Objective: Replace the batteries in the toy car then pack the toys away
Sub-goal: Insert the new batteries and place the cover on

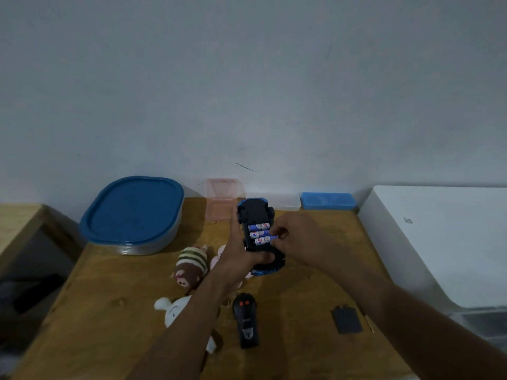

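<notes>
My left hand holds the blue toy car upside down above the wooden table, its dark underside facing me. Three blue-and-white batteries lie in the open compartment. My right hand pinches the end of the nearest battery with its fingertips. The black battery cover lies on the table at the right, with a thin screwdriver beside it. The black remote control with red buttons lies below the car.
A grey container with a blue lid stands at the back left. A striped brown plush, a pink plush and a white plush lie near my left arm. A pink clear box, a blue case and a white box line the back and right.
</notes>
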The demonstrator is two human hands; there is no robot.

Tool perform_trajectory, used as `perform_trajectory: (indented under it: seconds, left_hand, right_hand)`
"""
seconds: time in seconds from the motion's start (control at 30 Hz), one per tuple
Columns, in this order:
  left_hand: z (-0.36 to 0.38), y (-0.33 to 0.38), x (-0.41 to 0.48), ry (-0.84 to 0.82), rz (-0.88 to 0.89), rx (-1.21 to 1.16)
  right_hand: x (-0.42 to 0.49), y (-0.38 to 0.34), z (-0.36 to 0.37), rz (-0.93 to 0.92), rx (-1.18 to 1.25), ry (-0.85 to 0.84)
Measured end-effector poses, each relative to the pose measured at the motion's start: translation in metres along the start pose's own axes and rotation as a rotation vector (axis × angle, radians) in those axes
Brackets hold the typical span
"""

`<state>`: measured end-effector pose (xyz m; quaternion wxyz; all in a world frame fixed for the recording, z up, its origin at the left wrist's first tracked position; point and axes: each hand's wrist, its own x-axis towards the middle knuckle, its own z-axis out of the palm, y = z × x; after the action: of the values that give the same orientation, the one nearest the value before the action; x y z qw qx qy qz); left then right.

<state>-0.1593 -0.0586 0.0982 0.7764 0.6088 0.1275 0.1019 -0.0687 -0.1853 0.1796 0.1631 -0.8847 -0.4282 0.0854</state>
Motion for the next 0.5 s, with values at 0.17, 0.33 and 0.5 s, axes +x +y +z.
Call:
perform_trajectory:
  seconds: [0.17, 0.33, 0.5]
  left_hand:
    - [0.002, -0.002, 0.008, 0.03, -0.008, -0.013]
    - [0.01, 0.0, 0.014, -0.003, -0.014, -0.026]
    - [0.017, -0.006, 0.021, -0.014, -0.027, -0.001]
  right_hand:
    - [0.003, 0.012, -0.008, -0.041, -0.034, -0.094]
    - [0.004, 0.02, -0.013, 0.002, 0.094, -0.056]
    - [0.006, 0.021, -0.018, 0.108, 0.351, 0.088]
